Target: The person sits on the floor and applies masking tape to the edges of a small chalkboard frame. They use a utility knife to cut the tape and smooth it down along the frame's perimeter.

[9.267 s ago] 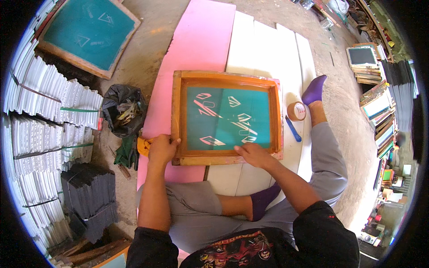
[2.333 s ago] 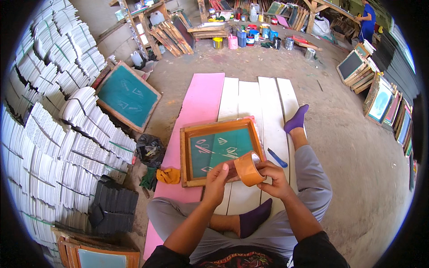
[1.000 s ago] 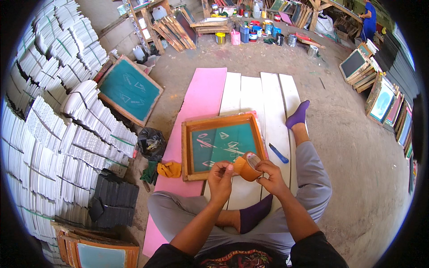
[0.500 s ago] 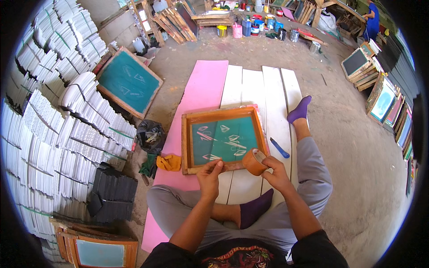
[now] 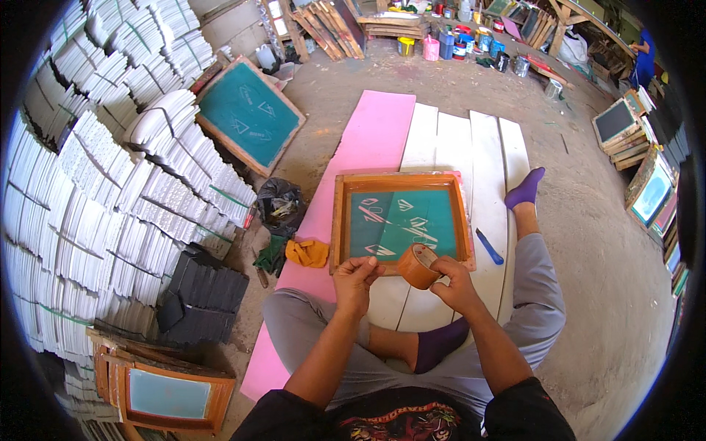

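A roll of brown packing tape [image 5: 418,267] is in my right hand [image 5: 454,285], whose fingers go into its ring. Close to its left, my left hand [image 5: 354,285] is closed in a pinch; whatever lies between thumb and fingertips is too small to make out. Both hands are over the near edge of a wooden-framed printing screen [image 5: 340,224] with green mesh and pale line shapes. It lies on pink and white boards, in front of my crossed legs. A blue utility knife [image 5: 490,247] rests on a white board, right of the screen.
Left of the screen are a yellow cloth [image 5: 307,253], a dark green cloth [image 5: 271,255] and a black plastic bag [image 5: 282,206]. Tied stacks of white sheets [image 5: 103,213] fill the left side. Another green screen [image 5: 251,116] leans there. Paint cans [image 5: 461,50] stand far off, and a person in blue [image 5: 644,59] is at far right.
The view has swung left, so the surroundings sit further right. My hands are closer together, and the tape roll has shifted left along the screen's near edge.
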